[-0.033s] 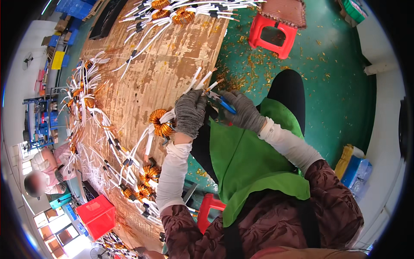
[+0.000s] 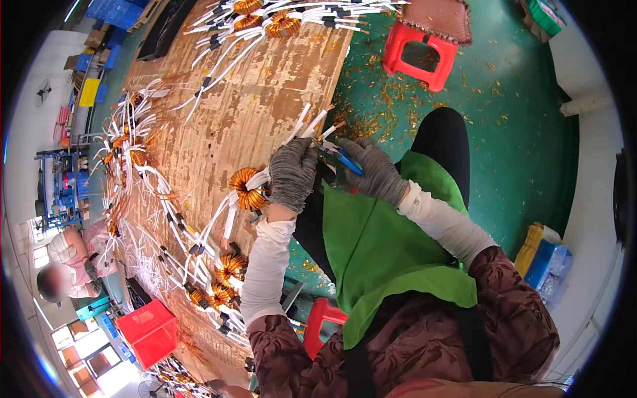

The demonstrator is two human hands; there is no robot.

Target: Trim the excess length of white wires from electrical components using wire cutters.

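My left hand (image 2: 292,175), in a grey glove, is closed round the white-sleeved leads (image 2: 313,123) of a copper-wound ring coil (image 2: 246,189). Their stripped ends stick out past its fingers over the table's right edge. The coil itself rests on the table just left of that wrist. My right hand (image 2: 375,171), gloved alike, grips blue-handled pliers (image 2: 350,162). The jaws of the pliers meet one lead right beside my left fingers; whether they bite on it I cannot tell. Both hands are above my lap, over a green apron (image 2: 391,232).
More ring coils (image 2: 230,268) with white leads lie along the worn wooden table (image 2: 259,86) and at its far end. A red stool (image 2: 418,56) stands on the green floor among copper-coloured scraps. A red bin (image 2: 149,331) and a co-worker (image 2: 76,262) are at the left.
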